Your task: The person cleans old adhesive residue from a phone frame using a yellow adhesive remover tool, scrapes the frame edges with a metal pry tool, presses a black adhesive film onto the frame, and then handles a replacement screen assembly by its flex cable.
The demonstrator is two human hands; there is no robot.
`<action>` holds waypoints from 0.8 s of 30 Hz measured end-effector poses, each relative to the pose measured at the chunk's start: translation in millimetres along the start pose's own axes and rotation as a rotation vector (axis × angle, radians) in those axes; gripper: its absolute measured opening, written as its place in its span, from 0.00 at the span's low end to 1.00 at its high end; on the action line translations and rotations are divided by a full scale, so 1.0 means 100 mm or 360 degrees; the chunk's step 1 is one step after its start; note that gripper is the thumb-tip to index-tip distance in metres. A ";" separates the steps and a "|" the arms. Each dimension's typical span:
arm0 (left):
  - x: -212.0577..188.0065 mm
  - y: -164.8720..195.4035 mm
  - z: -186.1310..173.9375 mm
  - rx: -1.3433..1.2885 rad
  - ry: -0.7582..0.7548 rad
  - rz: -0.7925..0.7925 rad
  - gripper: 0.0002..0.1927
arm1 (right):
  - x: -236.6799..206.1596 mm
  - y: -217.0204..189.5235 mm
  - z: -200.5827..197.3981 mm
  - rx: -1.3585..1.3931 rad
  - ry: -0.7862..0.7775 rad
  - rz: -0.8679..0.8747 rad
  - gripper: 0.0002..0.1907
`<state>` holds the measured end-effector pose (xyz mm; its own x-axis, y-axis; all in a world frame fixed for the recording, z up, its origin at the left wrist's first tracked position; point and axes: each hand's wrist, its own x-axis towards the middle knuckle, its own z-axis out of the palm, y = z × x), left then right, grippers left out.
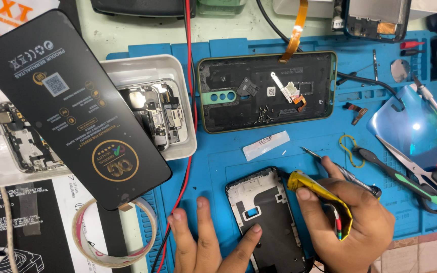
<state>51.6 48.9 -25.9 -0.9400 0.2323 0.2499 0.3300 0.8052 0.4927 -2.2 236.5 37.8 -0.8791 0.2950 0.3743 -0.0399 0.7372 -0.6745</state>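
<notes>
We see the phone frame (pixel 268 222) lying on the blue mat (pixel 218 167), long side pointing up and away | left hand (pixel 203 242) spread, thumb pressing it | right hand (pixel 352 222) just beside it, pinching a yellow glue tube (pixel 319 194) and a screwdriver (pixel 342 171).

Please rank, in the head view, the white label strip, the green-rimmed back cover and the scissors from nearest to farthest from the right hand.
From the right hand:
1. Scissors, just to its right.
2. White label strip, up and left.
3. Green-rimmed back cover, farther up the blue mat.
</notes>
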 end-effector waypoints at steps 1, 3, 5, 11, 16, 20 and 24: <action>0.00 0.00 0.00 -0.0002 -0.0003 -0.0002 0.13 | 0.00 0.00 0.00 -0.0020 -0.0002 0.0007 0.14; 0.00 0.00 0.00 0.0006 0.0002 -0.0009 0.13 | 0.00 -0.01 -0.01 -0.0040 0.0003 0.0042 0.14; 0.00 0.00 -0.01 0.0008 -0.0008 -0.0010 0.13 | 0.00 -0.01 -0.01 -0.0042 0.0007 0.0056 0.13; -0.02 0.00 -0.01 0.0002 -0.0042 -0.0005 0.13 | -0.02 -0.01 -0.02 -0.0023 0.0011 0.0051 0.13; -0.03 -0.02 -0.01 -0.0006 -0.0064 0.0000 0.13 | -0.03 -0.01 -0.02 -0.0009 0.0032 0.0094 0.13; -0.04 -0.03 0.00 0.0049 -0.0049 0.0045 0.13 | -0.04 0.00 -0.03 -0.0046 0.0075 0.0145 0.14; -0.04 -0.03 -0.01 0.0098 -0.0018 0.0067 0.13 | -0.14 0.06 -0.11 0.0094 0.0145 0.0185 0.14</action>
<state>54.9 44.9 -27.5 -0.9263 0.2728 0.2598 0.3639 0.8264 0.4297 15.3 243.7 35.0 -0.8327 0.4323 0.3461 0.0295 0.6586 -0.7519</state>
